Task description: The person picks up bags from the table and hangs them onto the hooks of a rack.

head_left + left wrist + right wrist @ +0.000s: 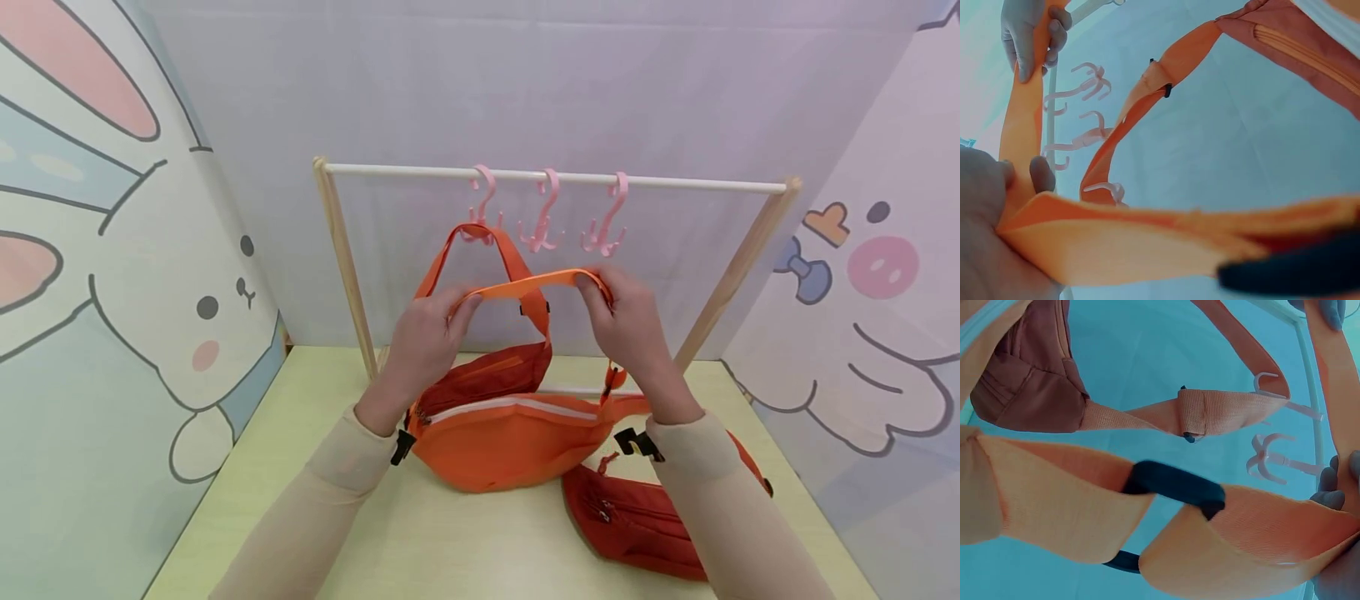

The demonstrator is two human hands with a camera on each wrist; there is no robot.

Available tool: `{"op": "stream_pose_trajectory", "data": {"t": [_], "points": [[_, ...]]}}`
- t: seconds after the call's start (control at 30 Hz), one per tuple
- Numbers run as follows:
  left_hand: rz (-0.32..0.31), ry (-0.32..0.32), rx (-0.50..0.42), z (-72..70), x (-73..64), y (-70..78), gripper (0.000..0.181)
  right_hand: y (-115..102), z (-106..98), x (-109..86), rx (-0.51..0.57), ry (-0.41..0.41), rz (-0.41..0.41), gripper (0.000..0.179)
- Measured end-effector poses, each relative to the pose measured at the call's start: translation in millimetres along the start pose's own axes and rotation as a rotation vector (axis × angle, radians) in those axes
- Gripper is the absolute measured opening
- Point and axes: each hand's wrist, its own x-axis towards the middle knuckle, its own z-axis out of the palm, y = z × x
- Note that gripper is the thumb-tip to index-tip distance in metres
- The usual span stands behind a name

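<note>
My left hand [423, 333] and right hand [626, 321] pinch the strap [525, 286] of a bright orange waist bag [510, 446], stretching a section between them. The bag hangs below my hands, its pale zipper facing up. Behind it, a darker red-orange waist bag [491, 375] hangs by its strap [513, 258] from the leftmost pink hook [486, 196]. A black strap slider [1172, 484] joins the held strap in the right wrist view. In the left wrist view, the strap folds over beneath my left thumb [1041, 174].
A white rail [697, 183] on wooden legs carries the hooks, including a middle hook [542, 221] and a right hook [603, 221]. On the table [420, 542], a dark red waist bag [637, 517] lies under my right forearm. Cartoon-printed panels [127, 275] stand at both sides.
</note>
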Motion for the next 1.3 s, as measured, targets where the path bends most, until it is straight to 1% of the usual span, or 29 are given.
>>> {"op": "stream_pose_trajectory", "data": {"t": [0.23, 0.33, 0.47, 0.57, 0.7, 0.83, 0.9, 1.0, 1.07, 1.17, 1.3], "points": [[-0.05, 0.039, 0.071, -0.6, 19.0, 10.9, 0.027, 0, 4, 21.5, -0.007, 0.08, 0.025, 0.026], [-0.063, 0.07, 0.12, 1.5, 27.6, 13.1, 0.027, 1, 7, 30.4, -0.022, 0.115, 0.043, 0.03], [-0.051, 0.144, 0.197, 4.9, 40.4, 16.2, 0.026, 0, 10, 40.6, -0.044, 0.157, 0.085, 0.035], [-0.054, 0.205, 0.238, 7.9, 49.7, 18.8, 0.025, -3, 12, 45.9, -0.059, 0.178, 0.125, 0.038], [-0.098, 0.269, 0.285, 11.6, 62.2, 21.6, 0.031, -4, 14, 50.1, -0.079, 0.197, 0.151, 0.04], [-0.13, 0.311, 0.372, 16.2, 74.1, 22.5, 0.044, -1, 17, 53.2, -0.094, 0.218, 0.177, 0.04], [-0.132, 0.317, 0.41, 19.5, 78.3, 22.3, 0.047, 0, 18, 54.6, -0.108, 0.227, 0.199, 0.039], [-0.141, 0.302, 0.443, 24.8, 81.6, 21.4, 0.05, 1, 20, 57.4, -0.136, 0.224, 0.229, 0.04], [-0.146, 0.287, 0.456, 28.3, 82.3, 20.5, 0.047, 1, 20, 59.5, -0.15, 0.217, 0.244, 0.041], [-0.133, 0.268, 0.479, 33.2, 82.9, 18.5, 0.039, 3, 21, 61.9, -0.165, 0.209, 0.257, 0.041], [-0.117, 0.262, 0.505, 39.2, 84.2, 15.0, 0.035, 6, 23, 63.7, -0.19, 0.192, 0.268, 0.041]]}}
